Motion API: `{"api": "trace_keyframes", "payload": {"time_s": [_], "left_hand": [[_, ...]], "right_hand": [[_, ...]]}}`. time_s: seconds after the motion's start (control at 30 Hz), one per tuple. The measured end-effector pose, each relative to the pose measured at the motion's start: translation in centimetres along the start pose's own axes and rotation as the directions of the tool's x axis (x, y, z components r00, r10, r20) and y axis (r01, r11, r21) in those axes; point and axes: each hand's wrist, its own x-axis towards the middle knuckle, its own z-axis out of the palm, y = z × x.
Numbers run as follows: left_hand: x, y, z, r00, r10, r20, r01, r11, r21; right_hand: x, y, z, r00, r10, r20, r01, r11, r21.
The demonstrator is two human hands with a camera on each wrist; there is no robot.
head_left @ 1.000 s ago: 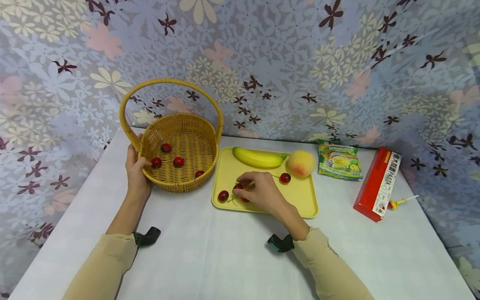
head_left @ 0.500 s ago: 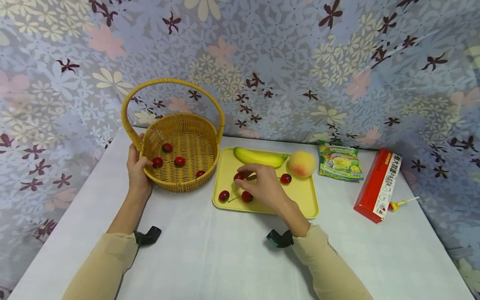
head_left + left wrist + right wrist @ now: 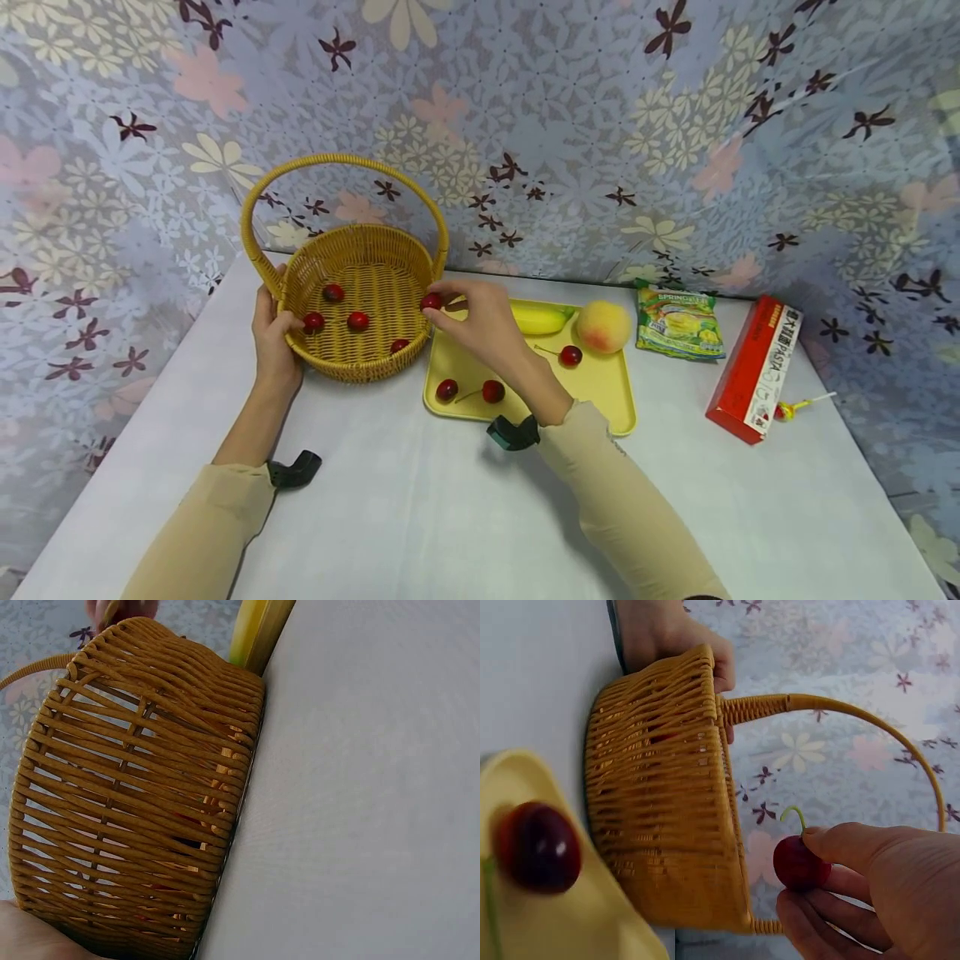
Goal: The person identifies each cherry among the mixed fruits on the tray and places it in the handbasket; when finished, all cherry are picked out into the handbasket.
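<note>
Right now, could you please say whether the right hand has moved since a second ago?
Yes: in the head view, against the tray, the right hand has moved left and forward, its pinched cherry at the right edge of the basket.

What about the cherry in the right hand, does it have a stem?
Yes, the right wrist view shows a curved green stem on the cherry that the right hand pinches.

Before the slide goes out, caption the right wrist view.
The right hand pinches a cherry near the basket; another cherry lies on the tray.
</note>
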Motion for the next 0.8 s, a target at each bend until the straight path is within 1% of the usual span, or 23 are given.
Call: {"api": "trace_keyframes", "payload": {"time_s": [0.1,0.3,0.43,0.53,0.6,0.67,0.8], "left_hand": [[-0.1,0.1,-0.1,1.000,-0.002,-0.001,0.002,1.000,0.002],[-0.1,0.3,-0.1,1.000,0.007,-0.004,-0.007,1.000,0.005],[0.0,0.2,0.0,1.000,-0.005,-0.012,0.005,1.000,0.000],[0.0,0.1,0.1,1.000,-0.014,-0.010,0.014,1.000,-0.004],[-0.1,0.1,0.1,1.000,-0.014,-0.006,0.014,1.000,-0.010],[-0.1,0.1,0.1,1.000,-0.008,-0.003,0.008,1.000,-0.003],[-0.1,0.3,0.0,1.000,-0.013,0.000,0.013,1.000,0.006]], "right_hand": [[1.5,-0.6,1.0,0.999,-0.018,0.031,0.018,1.000,-0.002],[4.3,-2.0,2.6,0.997,-0.057,0.050,0.061,0.993,-0.098],[5.3,-2.4,3.3,0.997,-0.029,0.068,0.037,0.992,-0.119],[4.9,-2.2,3.4,0.996,-0.001,0.094,0.015,0.989,-0.146],[4.2,-1.8,3.2,0.995,-0.001,0.103,0.018,0.986,-0.165],[3.4,-1.4,3.0,0.995,-0.010,0.100,0.026,0.987,-0.162],[1.5,-0.5,2.3,0.997,-0.016,0.082,0.023,0.996,-0.086]]}}
